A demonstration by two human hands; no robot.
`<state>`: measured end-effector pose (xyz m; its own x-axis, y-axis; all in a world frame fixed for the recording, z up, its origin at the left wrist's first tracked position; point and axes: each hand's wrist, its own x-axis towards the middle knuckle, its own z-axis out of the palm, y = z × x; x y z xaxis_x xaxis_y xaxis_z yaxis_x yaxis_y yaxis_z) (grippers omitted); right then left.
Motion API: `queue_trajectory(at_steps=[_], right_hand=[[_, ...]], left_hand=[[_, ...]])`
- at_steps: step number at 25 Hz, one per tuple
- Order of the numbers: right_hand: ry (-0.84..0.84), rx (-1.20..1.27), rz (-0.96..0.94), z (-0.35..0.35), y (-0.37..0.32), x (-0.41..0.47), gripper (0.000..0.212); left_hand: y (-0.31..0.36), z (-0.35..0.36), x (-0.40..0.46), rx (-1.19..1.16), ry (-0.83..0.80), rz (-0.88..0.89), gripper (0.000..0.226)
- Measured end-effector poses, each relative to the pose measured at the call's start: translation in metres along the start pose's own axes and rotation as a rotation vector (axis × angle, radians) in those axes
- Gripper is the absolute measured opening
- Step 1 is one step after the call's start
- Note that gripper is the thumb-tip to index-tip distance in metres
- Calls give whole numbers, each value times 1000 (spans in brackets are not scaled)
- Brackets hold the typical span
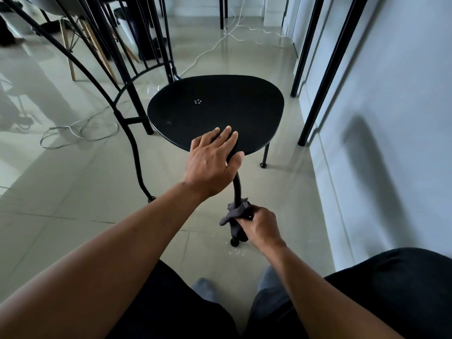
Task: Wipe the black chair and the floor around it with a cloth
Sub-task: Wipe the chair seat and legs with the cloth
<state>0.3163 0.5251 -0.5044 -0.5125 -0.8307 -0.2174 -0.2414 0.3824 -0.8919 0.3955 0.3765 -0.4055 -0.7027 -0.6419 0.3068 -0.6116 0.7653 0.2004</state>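
Observation:
The black chair [215, 111] stands on the grey tiled floor [73, 192], its rounded seat facing me and its curved backrest bars at upper left. My left hand [212, 162] rests on the near edge of the seat, fingers flat on top and thumb below the rim. My right hand [259, 226] grips a dark grey cloth [236, 216] wrapped around the chair's near front leg [236, 189], low down near its foot. Small pale specks lie on the floor beside that foot.
A white wall [391, 118] runs along the right, with two black table legs [325, 77] close to it. White cables [80, 133] trail over the floor at left and behind the chair. More chair legs stand at upper left. My knees fill the bottom edge.

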Motion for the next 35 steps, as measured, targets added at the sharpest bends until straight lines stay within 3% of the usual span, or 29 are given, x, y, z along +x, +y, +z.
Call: queue_trajectory(at_steps=[4,7,13,15,17,19,21,23,27,32,35], right_hand=[[66,52,-182,-21,-41,-1,16],[247,81,-291,-42,-67,3,22],[676,204,-535,-99,-134,-9,9],[735,77,-615,-118,-156,-2,12],[661,-190,-664,-130,-175,21,14],[436,-474,-540,-125,-179,54,13],[132,-718,-346,-106,-169,82,49],[-16,-849,-309,-89,-158,102,77],[-6,-897,-257,-84,-159,147,92],[26,-958,-105,-64,-190,217,80],[-126,-931,-256,-27,-210,214,83]], left_hand=[[2,-5,1,-38,-1,-20,59],[4,-11,5,-81,-41,-50,52],[10,-23,16,-80,-85,-89,43],[11,-23,17,-87,-58,-86,41],[8,-25,20,-108,-9,-92,40],[4,-27,26,-99,1,-138,39],[-4,-25,31,-53,-29,-214,35],[-15,-22,36,-40,-64,-282,36],[-46,-23,47,-74,-122,-394,58],[-54,-26,52,-83,-178,-383,70],[-71,-28,52,-109,-126,-400,72]])
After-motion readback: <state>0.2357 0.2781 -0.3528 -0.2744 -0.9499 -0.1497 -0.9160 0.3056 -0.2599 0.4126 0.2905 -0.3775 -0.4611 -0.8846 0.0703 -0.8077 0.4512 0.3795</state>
